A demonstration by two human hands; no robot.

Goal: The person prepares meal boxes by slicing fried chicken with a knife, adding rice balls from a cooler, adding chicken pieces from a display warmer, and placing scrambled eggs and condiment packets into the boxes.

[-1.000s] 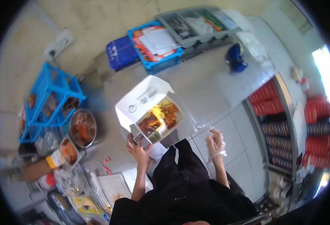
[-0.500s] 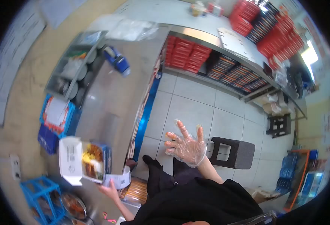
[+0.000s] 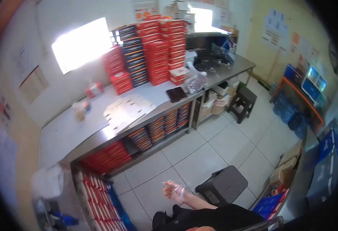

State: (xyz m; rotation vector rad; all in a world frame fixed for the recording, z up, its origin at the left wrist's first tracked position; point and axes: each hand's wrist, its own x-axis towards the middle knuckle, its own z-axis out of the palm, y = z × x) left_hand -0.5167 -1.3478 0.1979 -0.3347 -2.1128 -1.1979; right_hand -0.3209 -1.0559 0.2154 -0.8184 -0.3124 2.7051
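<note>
From my remote feed I see the wearer's right hand point(image 3: 173, 191) low in the view, over the pale tiled floor point(image 3: 149, 181). Its grip is released: the fingers stand loosely bent and spread, pointing away to the left, though blur hides their exact curl. A clear plastic glove point(image 3: 182, 193) covers it down to the wrist. The left hand lies outside my view, so I cannot tell its state.

Just right of the gloved hand I have a dark stool point(image 3: 229, 184), its flat top facing up, apart from the fingers; the black sleeve point(image 3: 226, 214) passes below it. Well to the hand's left, red-and-white cartons point(image 3: 94, 200) line a shelf, with a blue object point(image 3: 67, 219) farther left. Beyond the hand, across the floor, runs a long counter point(image 3: 71, 134) bearing flat white sheets point(image 3: 127, 109) and tall stacks of red boxes point(image 3: 157, 61). A second stool point(image 3: 244, 101) stands far off, beyond and to the right.
</note>
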